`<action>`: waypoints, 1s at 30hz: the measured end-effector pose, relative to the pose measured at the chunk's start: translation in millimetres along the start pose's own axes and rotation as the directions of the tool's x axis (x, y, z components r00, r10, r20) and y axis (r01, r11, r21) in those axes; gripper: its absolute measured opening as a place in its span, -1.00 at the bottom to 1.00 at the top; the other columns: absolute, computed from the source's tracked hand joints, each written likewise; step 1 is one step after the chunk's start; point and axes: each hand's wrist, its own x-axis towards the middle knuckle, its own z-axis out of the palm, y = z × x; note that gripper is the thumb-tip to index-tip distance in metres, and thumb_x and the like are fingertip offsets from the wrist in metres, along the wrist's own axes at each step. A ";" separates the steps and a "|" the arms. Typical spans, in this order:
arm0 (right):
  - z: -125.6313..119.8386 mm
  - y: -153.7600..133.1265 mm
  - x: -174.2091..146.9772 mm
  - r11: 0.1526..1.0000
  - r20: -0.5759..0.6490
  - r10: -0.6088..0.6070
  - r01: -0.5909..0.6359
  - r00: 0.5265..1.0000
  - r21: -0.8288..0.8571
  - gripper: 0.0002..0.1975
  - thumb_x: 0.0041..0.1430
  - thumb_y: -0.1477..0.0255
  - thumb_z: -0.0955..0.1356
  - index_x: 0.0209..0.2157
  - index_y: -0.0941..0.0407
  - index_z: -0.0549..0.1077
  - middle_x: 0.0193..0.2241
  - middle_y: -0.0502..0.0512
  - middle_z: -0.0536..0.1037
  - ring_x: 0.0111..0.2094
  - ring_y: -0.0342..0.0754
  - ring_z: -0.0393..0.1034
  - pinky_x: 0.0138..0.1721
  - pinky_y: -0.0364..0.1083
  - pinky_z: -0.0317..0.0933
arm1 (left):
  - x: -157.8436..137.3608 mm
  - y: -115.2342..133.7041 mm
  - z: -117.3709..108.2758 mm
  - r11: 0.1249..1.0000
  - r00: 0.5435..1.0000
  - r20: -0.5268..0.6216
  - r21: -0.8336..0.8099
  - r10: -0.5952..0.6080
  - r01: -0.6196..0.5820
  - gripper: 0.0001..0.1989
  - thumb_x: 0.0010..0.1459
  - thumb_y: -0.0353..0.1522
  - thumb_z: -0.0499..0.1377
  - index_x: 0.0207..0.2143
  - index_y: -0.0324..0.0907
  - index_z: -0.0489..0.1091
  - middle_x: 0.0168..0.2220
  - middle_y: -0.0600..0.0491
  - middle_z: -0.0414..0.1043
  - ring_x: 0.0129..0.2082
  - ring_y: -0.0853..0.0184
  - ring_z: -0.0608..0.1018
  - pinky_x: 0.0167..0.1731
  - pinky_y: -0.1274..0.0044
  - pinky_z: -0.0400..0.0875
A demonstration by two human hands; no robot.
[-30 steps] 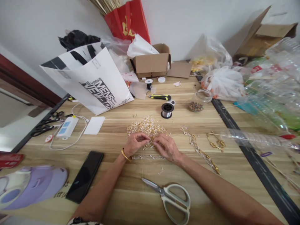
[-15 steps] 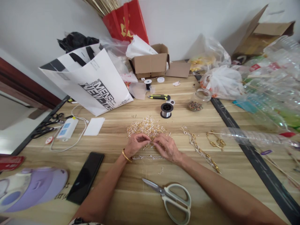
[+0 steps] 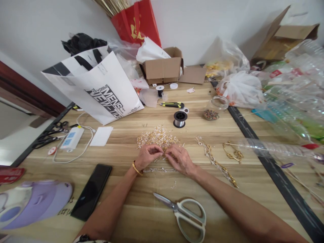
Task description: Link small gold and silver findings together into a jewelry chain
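Observation:
My left hand (image 3: 146, 155), with a gold bangle on its wrist, and my right hand (image 3: 180, 158) meet fingertip to fingertip at the near edge of a pile of small gold and silver pieces (image 3: 157, 136) on the wooden table (image 3: 141, 209). Both pinch something tiny from the pile; the piece itself is too small to make out. A thin silvery beaded strand (image 3: 160, 170) lies on the table just below my hands.
White-handled scissors (image 3: 182, 211) lie near me, a black phone (image 3: 91, 190) to the left. A wire spool (image 3: 180, 118), utility knife (image 3: 172, 105), bead jar (image 3: 214, 108), gold chains (image 3: 220, 165), white paper bag (image 3: 98, 89), cardboard box (image 3: 163, 69) and plastic bottles (image 3: 291, 111) surround the pile.

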 end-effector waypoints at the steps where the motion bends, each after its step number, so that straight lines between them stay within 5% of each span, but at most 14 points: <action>1: 0.2 0.2 0.0 1.000 0.003 0.002 -0.002 1.000 -0.001 -0.94 0.24 0.50 0.24 -0.29 0.11 0.34 -0.39 0.10 0.43 -0.36 -0.07 0.30 -0.33 -0.09 0.20 | 0.0 -0.8 0.0 1.000 1.000 0.009 -0.003 0.005 -0.005 -0.84 -0.08 -0.36 0.30 -0.46 -0.30 0.45 -0.47 0.01 0.48 -0.43 0.40 0.48 -0.36 0.57 0.38; 12: 2.1 1.6 -0.4 1.000 -0.007 -0.014 0.014 1.000 0.014 -0.94 0.24 0.50 0.25 -0.28 0.12 0.35 -0.39 0.11 0.44 -0.35 -0.07 0.30 -0.33 -0.08 0.21 | -0.9 -1.0 2.8 1.000 0.999 0.024 0.008 0.030 -0.030 -0.86 -0.05 -0.39 0.27 -0.45 -0.32 0.45 -0.48 0.01 0.48 -0.46 0.41 0.48 -0.39 0.60 0.37; 30: 1.9 -0.1 0.9 1.000 0.017 -0.010 0.011 1.000 -0.026 -0.93 0.24 0.51 0.24 -0.29 0.13 0.34 -0.42 0.09 0.41 -0.37 -0.07 0.27 -0.33 -0.08 0.19 | -4.0 -0.7 7.4 0.894 0.976 0.024 0.398 0.215 -0.207 -0.92 0.04 -0.43 0.19 -0.44 -0.25 0.48 -0.46 0.02 0.51 -0.44 0.38 0.51 -0.38 0.59 0.38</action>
